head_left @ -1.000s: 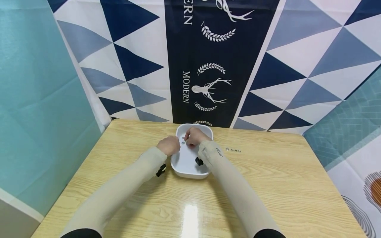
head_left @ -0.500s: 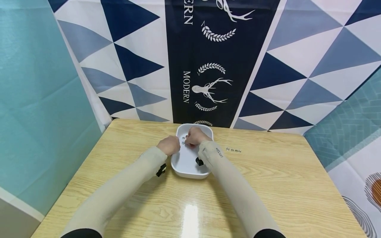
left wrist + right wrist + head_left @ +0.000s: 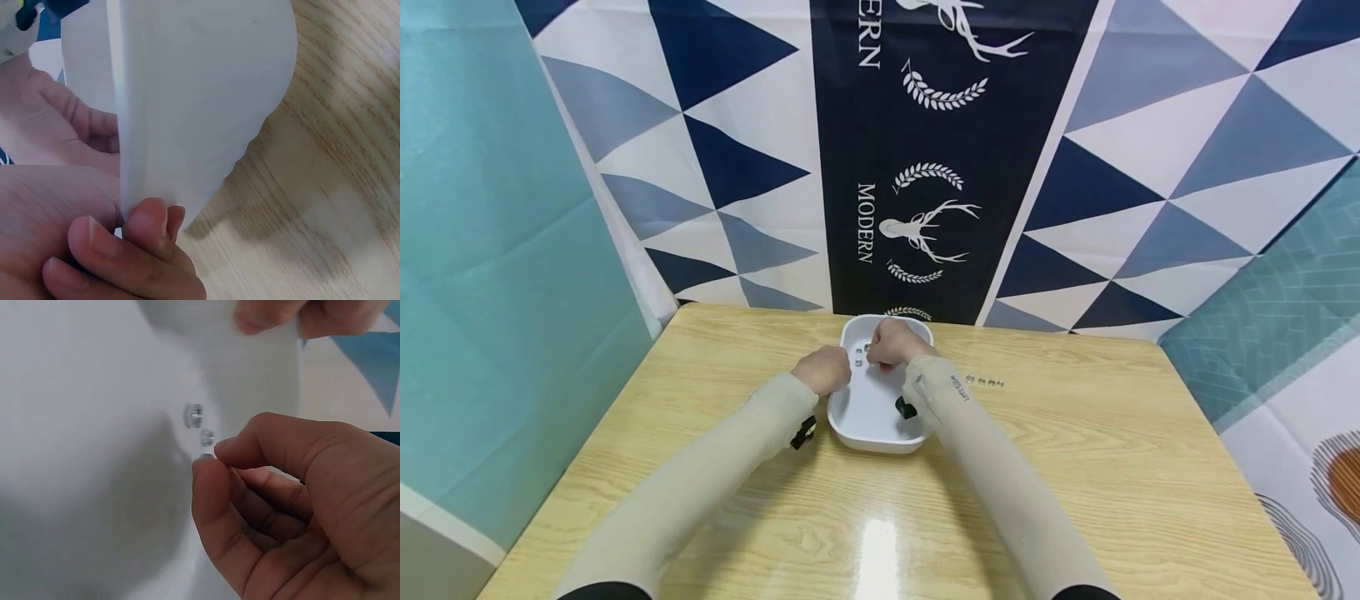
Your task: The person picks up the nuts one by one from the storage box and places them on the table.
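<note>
A white rectangular basin (image 3: 880,437) with rounded corners stands on the wooden table against the backdrop. My left hand (image 3: 823,369) grips its left rim, and in the left wrist view curled fingers (image 3: 147,250) lie at the outside of the wall. Inside the basin's far part is my right hand (image 3: 893,343), thumb and index fingertips nearly together. Between those tips a small silvery metal piece (image 3: 205,455) partly shows, mostly hidden. Just beyond it on the basin floor lie a flanged metal piece (image 3: 194,415) and another small one (image 3: 207,437), in a short line.
Right of the basin, several small shiny pieces (image 3: 985,382) lie in a row on the wooden table (image 3: 1075,467). A patterned cloth backdrop (image 3: 917,250) rises directly behind the table's far edge. A teal panel (image 3: 527,250) borders the left side.
A third small metal piece has come into view beside my right fingertips, which have shifted slightly. My left hand keeps its place on the rim. The head view has tilted a little.
</note>
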The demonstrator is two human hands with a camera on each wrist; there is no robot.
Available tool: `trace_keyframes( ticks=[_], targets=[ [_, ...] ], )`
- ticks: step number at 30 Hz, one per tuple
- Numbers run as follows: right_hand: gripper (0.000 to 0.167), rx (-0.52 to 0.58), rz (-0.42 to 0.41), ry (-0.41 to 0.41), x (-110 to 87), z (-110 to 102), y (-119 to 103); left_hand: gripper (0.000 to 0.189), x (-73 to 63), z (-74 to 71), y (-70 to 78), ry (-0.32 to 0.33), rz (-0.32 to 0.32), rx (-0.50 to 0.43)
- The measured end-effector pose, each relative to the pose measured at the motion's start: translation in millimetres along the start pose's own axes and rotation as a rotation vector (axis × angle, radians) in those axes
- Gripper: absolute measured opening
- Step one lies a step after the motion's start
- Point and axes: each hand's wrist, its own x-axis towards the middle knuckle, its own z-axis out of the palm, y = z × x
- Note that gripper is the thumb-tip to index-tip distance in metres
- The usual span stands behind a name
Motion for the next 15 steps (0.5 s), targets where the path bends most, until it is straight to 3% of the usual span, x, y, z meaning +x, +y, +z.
trace_keyframes(
  ticks=[15],
  targets=[
    [0.015,0.008,-0.078,0.033,-22.5,-24.7,-8.7,0.028,-3.0,1.3,1.4,-0.001,-0.012,-0.014]
  ],
)
